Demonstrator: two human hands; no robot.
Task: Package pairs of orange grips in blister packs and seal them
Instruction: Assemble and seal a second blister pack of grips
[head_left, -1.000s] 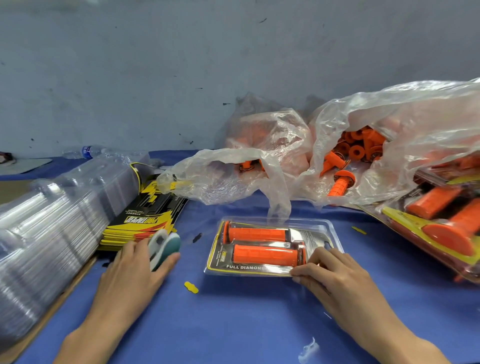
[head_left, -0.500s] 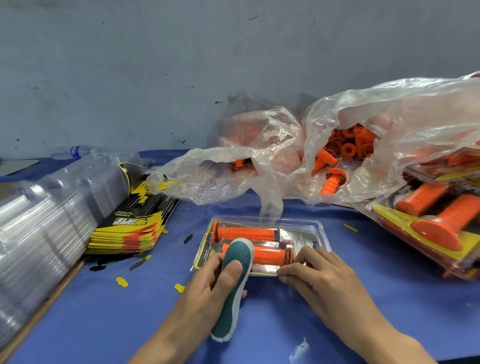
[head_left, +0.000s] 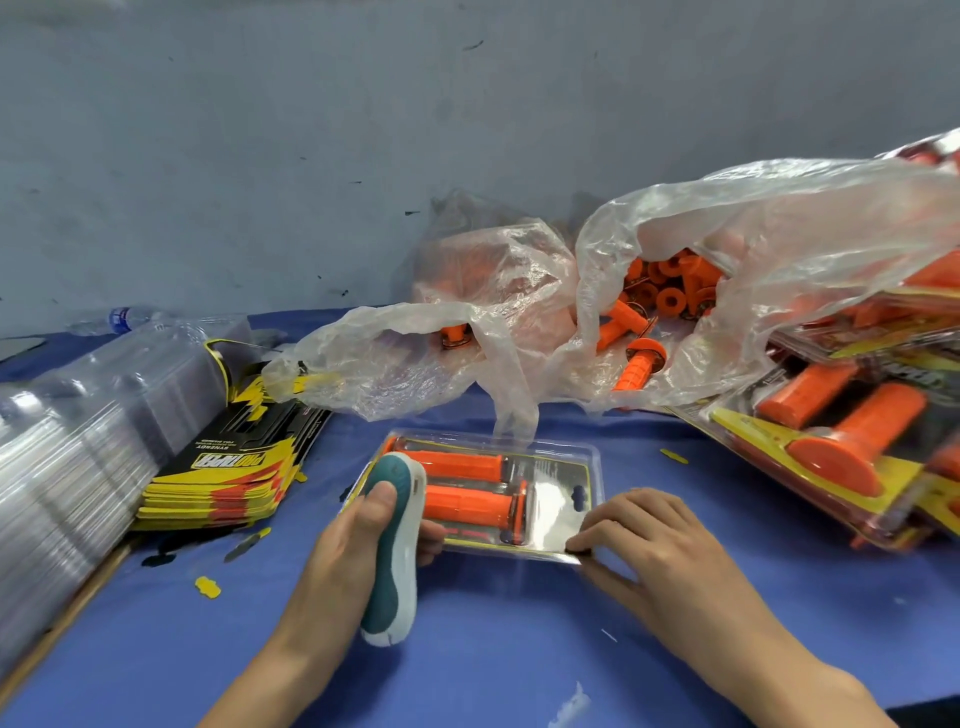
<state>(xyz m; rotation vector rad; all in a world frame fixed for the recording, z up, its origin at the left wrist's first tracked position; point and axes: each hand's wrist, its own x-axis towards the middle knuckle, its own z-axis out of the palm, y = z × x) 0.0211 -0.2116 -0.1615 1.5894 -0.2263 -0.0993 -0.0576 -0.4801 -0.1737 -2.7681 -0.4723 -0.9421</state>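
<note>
Head view: one clear blister pack (head_left: 553, 499) lies flat on the blue bench (head_left: 519, 649), near the middle, holding two orange grips (head_left: 467, 504) side by side. The left hand (head_left: 348, 551) curls round one teal-and-white tool (head_left: 397, 551) whose tip lies over the pack's left end; the right hand (head_left: 660, 545) pinches its near right corner. One card stack (head_left: 228, 478) and one stack of clear shells (head_left: 67, 467) sit left; two plastic bags (head_left: 779, 234) of loose grips lie behind.

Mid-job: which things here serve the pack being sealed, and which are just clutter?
In the job: blister pack, two orange grips, teal tool in left hand, right hand pinching the pack's corner, bag of loose grips, printed cards, clear shells.
Lying about: water bottle, yellow scraps.
</note>
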